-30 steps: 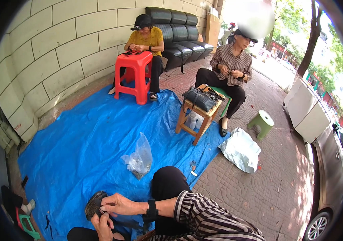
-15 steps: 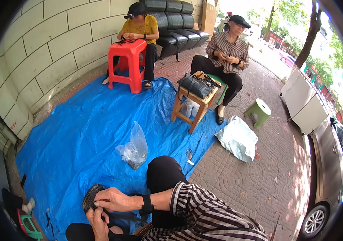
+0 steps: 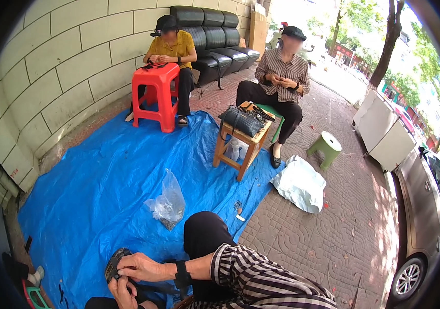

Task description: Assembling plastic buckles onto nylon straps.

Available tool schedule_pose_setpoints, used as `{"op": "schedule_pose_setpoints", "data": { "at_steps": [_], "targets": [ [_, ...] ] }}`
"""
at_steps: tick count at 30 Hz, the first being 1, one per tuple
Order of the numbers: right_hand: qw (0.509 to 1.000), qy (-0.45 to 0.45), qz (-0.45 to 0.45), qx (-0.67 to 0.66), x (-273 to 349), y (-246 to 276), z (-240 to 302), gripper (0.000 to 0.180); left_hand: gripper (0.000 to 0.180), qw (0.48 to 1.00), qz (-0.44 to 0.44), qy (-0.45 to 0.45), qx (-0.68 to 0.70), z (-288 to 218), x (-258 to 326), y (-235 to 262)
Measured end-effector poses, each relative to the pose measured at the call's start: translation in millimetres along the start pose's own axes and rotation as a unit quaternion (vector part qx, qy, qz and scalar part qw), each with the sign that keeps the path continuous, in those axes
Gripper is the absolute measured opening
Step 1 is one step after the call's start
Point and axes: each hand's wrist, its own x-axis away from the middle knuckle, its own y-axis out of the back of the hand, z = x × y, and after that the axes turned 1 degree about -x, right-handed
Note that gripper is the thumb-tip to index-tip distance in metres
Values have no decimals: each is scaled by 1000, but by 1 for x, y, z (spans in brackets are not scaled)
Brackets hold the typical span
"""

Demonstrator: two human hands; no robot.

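Two hands on one dark pad (image 3: 113, 262), low over the tarp (image 3: 101, 190): your right hand (image 3: 138, 267) clamped on its top, left hand (image 3: 122, 291) pinching underneath. Vs a sec ago your view dipped & the pad sits closer in, grip unchanged, so work's ongoing. Clear bag (image 3: 168, 203) just beyond the pad; wooden stool (image 3: 240, 147) & red stool (image 3: 154, 95) farther off w/ 2 seated people. Nothing blocks you.

I cannot identify the small dark object (image 3: 114, 263) under my right hand (image 3: 138, 267), because the fingers cover most of it. My left hand (image 3: 123, 292) is cut off by the lower edge, so its grip is unreadable. The contents of the clear plastic bag (image 3: 168, 203) are too small to identify.
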Motion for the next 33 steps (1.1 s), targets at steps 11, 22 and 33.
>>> {"op": "schedule_pose_setpoints", "data": {
  "at_steps": [11, 22, 33],
  "targets": [
    [996, -5, -16, 88, 5, 3, 27, 11, 20, 999, -27, 17, 34, -27, 7, -6],
    [988, 5, -22, 155, 9, 10, 12, 5, 23, 995, 10, -14, 102, 7, -1, -11],
    [986, -65, -41, 146, 9, 18, 15, 12, 24, 997, -19, -20, 66, 15, -28, -25]
  ]
}}
